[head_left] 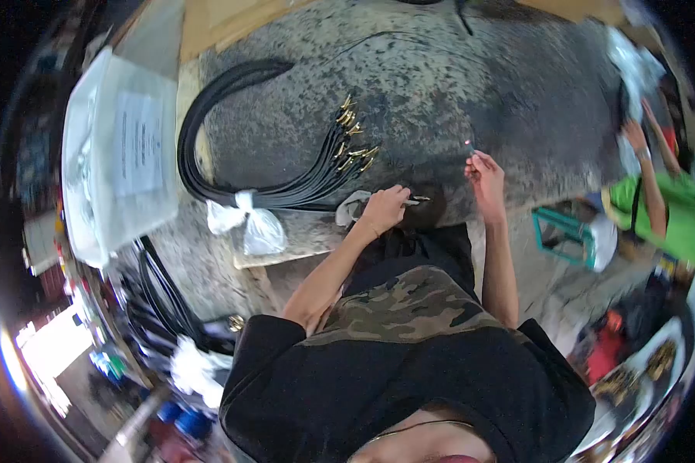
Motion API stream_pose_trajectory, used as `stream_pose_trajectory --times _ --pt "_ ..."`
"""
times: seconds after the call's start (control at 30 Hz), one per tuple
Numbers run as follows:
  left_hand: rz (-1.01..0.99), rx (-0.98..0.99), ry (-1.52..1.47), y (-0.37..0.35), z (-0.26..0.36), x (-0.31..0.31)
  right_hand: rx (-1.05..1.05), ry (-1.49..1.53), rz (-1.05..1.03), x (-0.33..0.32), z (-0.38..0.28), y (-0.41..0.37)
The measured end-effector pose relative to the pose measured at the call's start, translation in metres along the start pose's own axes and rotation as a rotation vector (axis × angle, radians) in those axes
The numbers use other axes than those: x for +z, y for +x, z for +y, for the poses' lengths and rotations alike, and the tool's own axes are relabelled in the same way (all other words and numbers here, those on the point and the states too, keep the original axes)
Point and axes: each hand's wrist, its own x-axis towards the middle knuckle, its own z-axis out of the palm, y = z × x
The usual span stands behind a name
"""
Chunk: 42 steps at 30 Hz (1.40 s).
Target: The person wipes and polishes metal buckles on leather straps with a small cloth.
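Black straps [301, 189] beside left hand [384, 207]; bag label [137, 143] illegible

No words to read
A white paper [137, 143] inside a clear bag [93, 201] has print on it, but it is too blurry to read.

straps [208, 108] black (clips [351, 131] gold) | table [440, 77] grey, speckled | shirt [409, 309] black, camouflage band

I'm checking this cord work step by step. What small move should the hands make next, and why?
Probably bring the right hand toward the left hand: its fingers pinch a thin pink-tipped stick, held apart from the small metal piece that the left fingers grip.
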Motion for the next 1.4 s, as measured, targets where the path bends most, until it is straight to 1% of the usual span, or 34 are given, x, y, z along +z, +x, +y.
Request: stream_pose_trajectory --times 0.03,0.07,0.1,0.13,0.17,0.2,0.23,0.3,0.33,0.37,0.43,0.47,0.5,0.57,0.6,0.63,0.7,0.73,0.77,0.83,0.87,0.9,0.97,1.0,1.03,1.1,1.13,1.17,1.23,1.27,1.3,1.37,1.4 --pt "0.138 -0.085 -0.099 -0.008 0.011 -0.001 0.011 -0.027 -0.099 0.012 -0.006 0.004" --pt "0.276 -0.165 -0.191 -0.012 0.02 -0.001 0.056 -0.107 -0.139 0.024 -0.012 0.006" --pt "0.189 -0.28 -0.22 0.021 0.02 0.023 0.202 -0.106 -0.133 0.009 -0.002 0.054" --pt "0.428 -0.333 -0.247 0.04 0.017 0.025 0.142 -0.124 -0.245 0.021 -0.011 0.079" --pt "0.652 -0.392 -0.29 0.046 0.024 0.031 0.102 -0.155 -0.339 0.018 -0.015 0.084" --pt "0.651 -0.427 -0.277 0.039 0.041 0.029 0.174 -0.164 -0.334 0.011 -0.015 0.071" --pt "0.635 -0.465 -0.286 0.03 0.051 0.036 0.203 -0.15 -0.302 0.011 -0.016 0.067" --pt "0.499 -0.489 -0.344 0.018 0.055 0.043 0.217 -0.113 -0.291 0.012 -0.003 0.072" --pt "0.485 -0.465 -0.302 0.014 0.054 0.051 0.23 -0.102 -0.326 0.009 0.004 0.071" --pt "0.482 -0.47 -0.295 0.009 0.053 0.057 0.241 -0.09 -0.357 0.006 0.012 0.07" --pt "0.527 -0.326 -0.316 0.011 0.052 0.056 0.225 -0.073 -0.379 0.003 0.027 0.072" --pt "0.589 -0.249 -0.3 0.011 0.047 0.06 0.215 -0.06 -0.397 0.0 0.035 0.071" --pt "0.594 -0.252 -0.297 0.008 0.046 0.062 0.215 -0.06 -0.403 -0.002 0.041 0.07" --pt "0.6 -0.255 -0.338 0.004 0.042 0.065 0.135 -0.002 -0.436 -0.002 0.047 0.072" --pt "0.584 -0.347 -0.447 0.003 0.04 0.071 0.111 -0.015 -0.398 -0.001 0.049 0.07" --pt "0.588 -0.342 -0.443 0.006 0.041 0.073 0.106 -0.013 -0.401 -0.003 0.054 0.07" --pt "0.755 -0.352 -0.373 0.011 0.048 0.073 0.054 0.038 -0.418 -0.009 0.062 0.066" --pt "0.701 -0.367 -0.274 0.006 0.051 0.074 0.049 0.04 -0.417 -0.01 0.062 0.06" --pt "0.716 -0.354 -0.266 0.003 0.054 0.07 0.031 0.042 -0.426 -0.016 0.064 0.055" --pt "0.858 -0.237 0.131 -0.003 0.058 0.059 -0.025 -0.008 -0.457 -0.022 0.071 0.049" --pt "0.769 -0.266 0.141 -0.008 0.053 0.056 -0.036 0.005 -0.437 -0.025 0.074 0.048" --pt "0.782 -0.264 0.148 -0.012 0.048 0.052 -0.047 0.007 -0.448 -0.027 0.076 0.048" --pt "0.633 -0.225 0.07 -0.016 0.037 0.046 -0.114 0.118 -0.544 -0.031 0.081 0.054" --pt "0.63 -0.169 0.139 -0.017 0.032 0.044 -0.128 0.111 -0.544 -0.03 0.081 0.053" --pt "0.638 -0.163 0.142 -0.018 0.034 0.045 -0.138 0.111 -0.548 -0.029 0.083 0.052" --pt "0.532 -0.338 0.277 -0.019 0.039 0.046 -0.222 0.054 -0.542 -0.028 0.084 0.049" --pt "0.615 -0.22 0.322 -0.015 0.032 0.05 -0.241 0.065 -0.543 -0.028 0.084 0.048" --pt "0.623 -0.21 0.324 -0.012 0.028 0.054 -0.254 0.064 -0.543 -0.029 0.084 0.048" --pt "0.643 -0.097 0.385 -0.001 0.031 0.058 -0.266 0.048 -0.413 -0.031 0.08 0.047" --pt "0.739 -0.057 0.327 0.008 0.033 0.067 -0.348 0.044 -0.356 -0.034 0.077 0.045" --pt "0.776 -0.057 0.347 0.021 0.034 0.081 -0.358 0.042 -0.361 -0.035 0.07 0.042" --pt "0.853 -0.13 0.313 0.042 0.047 0.102 -0.455 0.143 -0.326 -0.034 0.05 0.032" --pt "0.856 -0.13 0.315 0.047 0.052 0.107 -0.482 0.174 -0.351 -0.026 0.044 0.023"
